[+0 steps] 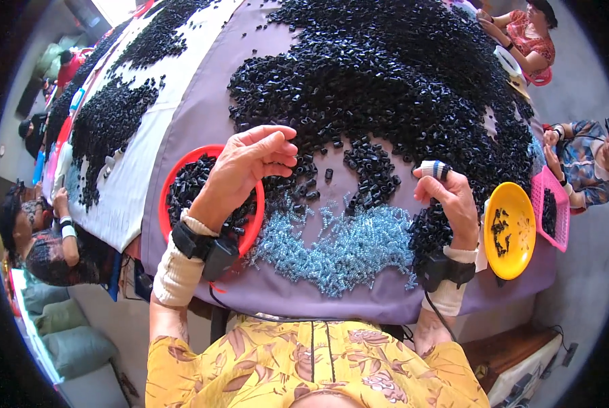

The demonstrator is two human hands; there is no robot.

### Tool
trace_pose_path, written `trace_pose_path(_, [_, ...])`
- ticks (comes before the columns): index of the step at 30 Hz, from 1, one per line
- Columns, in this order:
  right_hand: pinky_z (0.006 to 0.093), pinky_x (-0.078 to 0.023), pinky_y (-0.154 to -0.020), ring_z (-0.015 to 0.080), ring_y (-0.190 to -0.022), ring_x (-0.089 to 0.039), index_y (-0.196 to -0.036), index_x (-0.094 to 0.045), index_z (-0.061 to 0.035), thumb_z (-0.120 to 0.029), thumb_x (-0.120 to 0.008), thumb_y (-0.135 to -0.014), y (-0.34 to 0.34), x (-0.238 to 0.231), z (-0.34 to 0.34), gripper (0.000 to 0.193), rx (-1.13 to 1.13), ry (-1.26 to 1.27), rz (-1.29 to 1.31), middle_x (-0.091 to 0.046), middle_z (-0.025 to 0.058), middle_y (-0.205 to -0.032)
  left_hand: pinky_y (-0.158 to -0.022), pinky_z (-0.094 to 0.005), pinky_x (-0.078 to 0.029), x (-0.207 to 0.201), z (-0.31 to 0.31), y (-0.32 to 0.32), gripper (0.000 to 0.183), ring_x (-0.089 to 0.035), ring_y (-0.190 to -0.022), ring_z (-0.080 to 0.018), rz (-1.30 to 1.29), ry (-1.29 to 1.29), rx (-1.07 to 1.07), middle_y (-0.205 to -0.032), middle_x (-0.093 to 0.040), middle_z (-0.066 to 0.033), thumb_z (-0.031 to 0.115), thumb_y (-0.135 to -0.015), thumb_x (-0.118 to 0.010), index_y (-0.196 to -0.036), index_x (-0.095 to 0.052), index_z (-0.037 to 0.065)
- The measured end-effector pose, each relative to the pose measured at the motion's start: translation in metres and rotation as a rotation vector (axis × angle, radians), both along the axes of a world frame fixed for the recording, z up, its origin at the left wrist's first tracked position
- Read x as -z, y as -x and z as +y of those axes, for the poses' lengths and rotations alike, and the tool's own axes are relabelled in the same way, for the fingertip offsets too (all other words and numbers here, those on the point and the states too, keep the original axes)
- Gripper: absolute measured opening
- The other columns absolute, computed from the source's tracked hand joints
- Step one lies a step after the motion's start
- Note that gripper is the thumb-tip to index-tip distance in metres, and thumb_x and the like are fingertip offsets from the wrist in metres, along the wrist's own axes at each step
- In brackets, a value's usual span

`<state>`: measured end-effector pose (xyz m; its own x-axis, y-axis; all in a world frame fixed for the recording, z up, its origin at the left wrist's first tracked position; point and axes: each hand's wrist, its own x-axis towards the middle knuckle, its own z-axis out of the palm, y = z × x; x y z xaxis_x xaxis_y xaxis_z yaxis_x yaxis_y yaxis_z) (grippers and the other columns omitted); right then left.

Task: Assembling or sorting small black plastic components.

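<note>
Over the near part of a large mound of small black plastic pieces (359, 75), both my hands hang apart. My left hand (240, 166) is above the red basket (163, 204), its fingers curled and thumb pressed toward them. Whether anything sits in that pinch is hidden. My right hand (454, 204) is at the pile's right side, fingers bent inward, with a striped wrap on one finger. What it may hold is too small to make out. Between them, close to the table edge, lies a band of small light-blue translucent pieces (338, 255).
A yellow dish (522, 231) with a few black pieces and a pink basket (561, 217) stand at the right. Other people work along both sides of the table. Cream cloth (182, 75) covers the left surface. Cables run from devices strapped on my wrists.
</note>
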<state>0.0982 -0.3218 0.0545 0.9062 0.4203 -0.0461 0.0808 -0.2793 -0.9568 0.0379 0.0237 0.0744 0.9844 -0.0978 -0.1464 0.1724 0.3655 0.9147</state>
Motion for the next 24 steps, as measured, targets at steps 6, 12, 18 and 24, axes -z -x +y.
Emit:
trace_pose_path(6, [0.0221,-0.046,-0.058,0.0091,-0.063,-0.056,-0.100,-0.062,0.0010,-0.017,-0.055,-0.089,-0.003,0.001,0.017,0.022,-0.075,-0.055,-0.002,-0.062,0.0037,-0.071,-0.069,-0.0285,-0.054,0.007,-0.001,0.013,0.024,-0.065,-0.077,-0.0146,0.031,0.049,-0.072,-0.087,-0.066,-0.0071,0.020,-0.090,-0.057,-0.105,-0.061,0.001])
trace_pose_path(12, [0.0221,-0.046,-0.057,0.0091,-0.063,-0.056,-0.100,-0.062,0.0011,-0.016,-0.055,-0.089,-0.006,0.005,0.029,0.021,-0.091,-0.039,0.028,-0.062,0.0039,-0.071,-0.069,-0.0284,-0.054,0.021,0.002,0.018,0.024,-0.065,-0.077,-0.0145,0.071,0.085,-0.109,-0.087,-0.066,-0.0069,0.020,-0.090,-0.057,-0.105,-0.061,0.001])
trace_pose_path(18, [0.0231,-0.046,-0.059,0.0106,-0.063,-0.058,-0.098,-0.063,0.0013,-0.021,-0.057,-0.087,-0.011,0.010,0.041,0.025,-0.098,-0.027,0.078,-0.063,0.0057,-0.071,-0.070,-0.0307,-0.054,0.028,-0.005,0.021,0.024,-0.065,-0.079,-0.0172,0.085,0.088,-0.166,-0.088,-0.066,-0.0074,0.018,-0.092,-0.052,-0.108,-0.059,0.000])
trace_pose_path(24, [0.0223,-0.046,-0.055,0.0081,-0.061,-0.055,-0.098,-0.063,0.0003,-0.020,-0.058,-0.088,-0.007,0.016,0.048,0.023,-0.152,-0.082,0.175,-0.061,0.0027,-0.070,-0.066,-0.0296,-0.053,0.038,-0.013,0.032,0.022,-0.064,-0.074,-0.0158,0.131,0.165,-0.166,-0.084,-0.065,-0.0063,0.019,-0.091,-0.055,-0.104,-0.060,0.001])
